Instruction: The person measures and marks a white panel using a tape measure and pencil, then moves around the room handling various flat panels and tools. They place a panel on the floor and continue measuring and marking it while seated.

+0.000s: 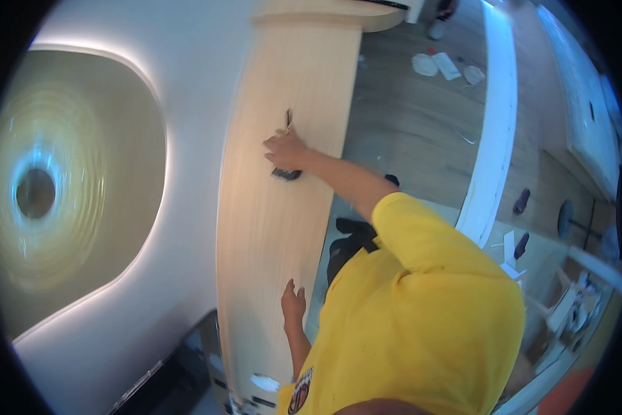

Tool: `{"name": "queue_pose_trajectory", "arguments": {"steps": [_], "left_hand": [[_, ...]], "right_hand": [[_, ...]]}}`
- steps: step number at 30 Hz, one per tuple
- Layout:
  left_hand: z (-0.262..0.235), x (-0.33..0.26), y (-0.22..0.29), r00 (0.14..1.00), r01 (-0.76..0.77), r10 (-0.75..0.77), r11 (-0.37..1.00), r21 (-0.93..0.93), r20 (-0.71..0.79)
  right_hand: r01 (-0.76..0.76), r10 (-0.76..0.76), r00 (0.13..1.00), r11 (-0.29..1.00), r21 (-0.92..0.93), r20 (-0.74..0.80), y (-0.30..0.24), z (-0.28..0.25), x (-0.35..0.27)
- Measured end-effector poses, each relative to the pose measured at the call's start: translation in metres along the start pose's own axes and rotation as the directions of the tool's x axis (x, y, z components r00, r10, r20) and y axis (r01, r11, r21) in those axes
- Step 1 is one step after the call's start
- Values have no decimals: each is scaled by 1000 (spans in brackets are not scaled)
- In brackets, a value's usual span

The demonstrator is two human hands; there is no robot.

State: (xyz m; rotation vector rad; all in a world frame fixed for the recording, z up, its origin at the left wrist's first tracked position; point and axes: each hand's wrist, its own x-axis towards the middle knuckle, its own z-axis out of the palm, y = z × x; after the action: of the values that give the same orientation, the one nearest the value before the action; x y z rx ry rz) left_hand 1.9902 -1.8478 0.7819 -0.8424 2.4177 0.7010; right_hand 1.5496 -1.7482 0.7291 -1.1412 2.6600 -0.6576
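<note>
A long, pale wood-grain counter (283, 221) runs along the wall. Toward its upper part in the head view, my right hand (287, 150) is closed over a dark tool (287, 173). A narrow dark end sticks out past the fingers on one side, and a wider black end shows on the other; the fingers hide the middle, so I cannot make out its kind. Lower down, my left hand (294, 304) hovers over or rests on the counter, fingers stretched out and nothing in them. A small white scrap (264, 382) lies at the counter's lower end.
A backlit mirror (134, 173) hangs on the wall at left. Dark shoes (522, 200) and white scraps (425, 65) lie on the floor, which a long white strip (494, 131) crosses. A cluttered box (574, 311) stands at lower right.
</note>
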Motion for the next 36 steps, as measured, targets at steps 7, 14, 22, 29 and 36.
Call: {"name": "queue_pose_trajectory", "arguments": {"steps": [7, 14, 22, 29, 36], "left_hand": [[4, 32, 135, 980, -140, 150, 987, -81, 130], [-9, 173, 217, 914, -227, 235, 972, 62, -330], [0, 294, 275, 950, 113, -138, 988, -103, -280], [-4, 291, 282, 936, 237, -173, 954, 184, -306], [-12, 349, 308, 944, -203, 302, 846, 493, -131]], "right_hand": [[-2, 0, 1000, 985, -175, -7, 89, 17, -17], [-71, 189, 959, 883, 465, -212, 128, -13, -144], [-744, 831, 548, 537, 397, -96, 257, -38, -418], [-593, 917, -242, -399, 699, 318, 191, 7, -646], [-285, 540, -828, -634, 719, 149, -45, 113, -584]]}}
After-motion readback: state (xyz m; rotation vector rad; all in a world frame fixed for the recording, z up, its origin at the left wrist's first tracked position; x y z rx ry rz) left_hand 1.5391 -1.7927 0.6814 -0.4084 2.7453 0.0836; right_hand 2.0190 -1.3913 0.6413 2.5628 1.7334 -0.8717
